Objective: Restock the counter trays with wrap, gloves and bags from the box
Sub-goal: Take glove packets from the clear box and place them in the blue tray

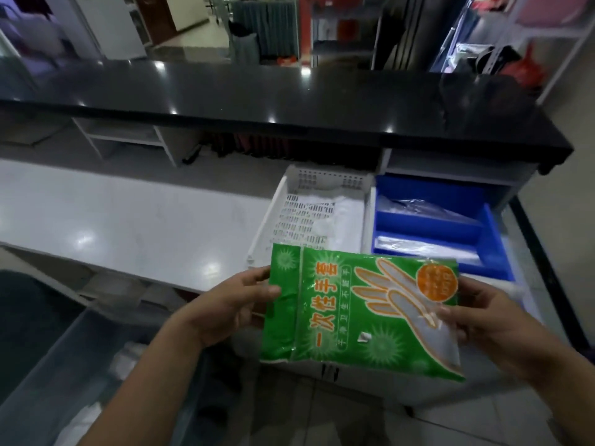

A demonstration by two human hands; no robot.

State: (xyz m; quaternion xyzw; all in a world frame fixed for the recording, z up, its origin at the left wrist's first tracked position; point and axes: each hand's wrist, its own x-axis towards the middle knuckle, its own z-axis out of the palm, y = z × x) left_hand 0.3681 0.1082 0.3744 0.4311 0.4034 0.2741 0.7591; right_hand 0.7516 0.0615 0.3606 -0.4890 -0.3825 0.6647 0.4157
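Observation:
I hold a green pack of disposable gloves [360, 310] flat in front of me, with orange glove drawings and white lettering. My left hand [231, 304] pinches its left edge and my right hand [492, 326] grips its right edge. Just beyond the pack, on the white lower counter [128, 220], stand a white perforated tray [283, 204] holding white bags and a blue tray [489, 233] holding clear plastic wrap or bags [425, 207]. A clear plastic box [64, 365] sits low at my left with white items inside.
A black glossy upper counter [289, 104] runs across above the trays, overhanging their far ends. White shelf cubbies [128, 136] lie under it at the left. Tiled floor shows below my hands, and shop racks stand behind the counter.

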